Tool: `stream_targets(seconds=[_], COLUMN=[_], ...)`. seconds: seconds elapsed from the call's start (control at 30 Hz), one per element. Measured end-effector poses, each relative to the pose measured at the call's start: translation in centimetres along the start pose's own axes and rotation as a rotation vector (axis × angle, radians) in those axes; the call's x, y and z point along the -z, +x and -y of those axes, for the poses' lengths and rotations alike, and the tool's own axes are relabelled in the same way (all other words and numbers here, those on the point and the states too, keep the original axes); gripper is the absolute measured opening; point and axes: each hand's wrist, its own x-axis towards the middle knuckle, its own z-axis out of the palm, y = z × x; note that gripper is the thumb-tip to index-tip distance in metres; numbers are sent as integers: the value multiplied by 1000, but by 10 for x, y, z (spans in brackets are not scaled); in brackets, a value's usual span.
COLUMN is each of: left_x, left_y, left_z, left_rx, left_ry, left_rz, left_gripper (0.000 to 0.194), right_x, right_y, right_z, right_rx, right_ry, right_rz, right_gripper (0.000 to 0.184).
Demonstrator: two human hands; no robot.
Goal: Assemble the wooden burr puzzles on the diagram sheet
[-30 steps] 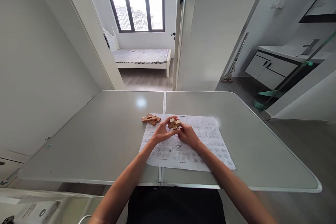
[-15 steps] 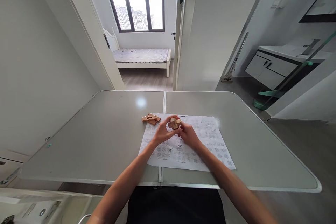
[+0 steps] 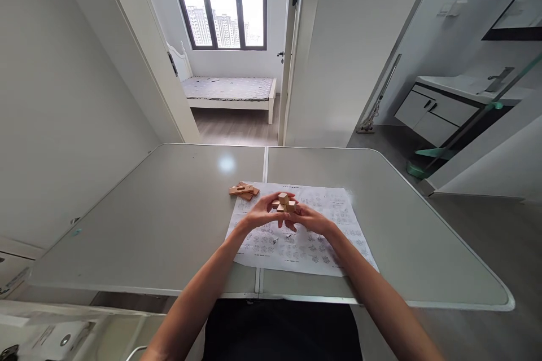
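Observation:
Between my two hands is a small wooden interlocking block puzzle (image 3: 283,201) with light square bar ends sticking out. My left hand (image 3: 263,212) grips it from the left, thumb in front and fingers behind. From the right, my right hand (image 3: 309,218) holds its lower right side, with some fingers under it. The puzzle is above a large printed sheet (image 3: 334,211) covered in small diagrams. Loose notched wooden pieces (image 3: 244,190) lie stacked at the sheet's upper left corner. Two tiny silvery bits (image 3: 275,241) rest on the paper below my hands.
The grey table (image 3: 169,225) has a pale seam (image 3: 265,164) down its middle and a metal rim. Beyond it, a doorway opens on a bed (image 3: 231,89) under a window. A sink cabinet (image 3: 438,107) and a mop (image 3: 383,93) stand to the right.
The puzzle has been turned in my hands, so a bar end now points up. My right hand has shifted slightly right and lower, its fingers moving beneath the puzzle.

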Motion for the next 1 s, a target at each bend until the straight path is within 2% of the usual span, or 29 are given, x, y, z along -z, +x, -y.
stream_targets(seconds=[0.13,0.23,0.37,0.47,0.7,0.9,1.0], left_x=[-1,-1,-3,-6,-5,-1,-1], left_y=[0,1,5,8,9,7,7], left_z=[-3,-2,6,12,16,17,16], left_rx=[-20,-40,-160,-231,-228,-168,-164], left_ry=[-1,63,288,446,441,350,362], left_rz=[7,-34,-210,-328,-334,-255,-250], left_gripper=[67,66,66,59,62,62,62], right_x=[-3,-3,-2,-2,-3,-4,-5], right_y=[1,2,6,11,11,8,8], right_z=[-4,-14,-33,-43,-39,-29,-29], right_rx=[26,42,23,21,8,-5,10], right_ry=[-31,-18,-90,-131,-93,-52,-48], right_rz=[-69,-155,-399,-484,-404,-354,-367], right_gripper=[49,46,40,37,31,47,49])
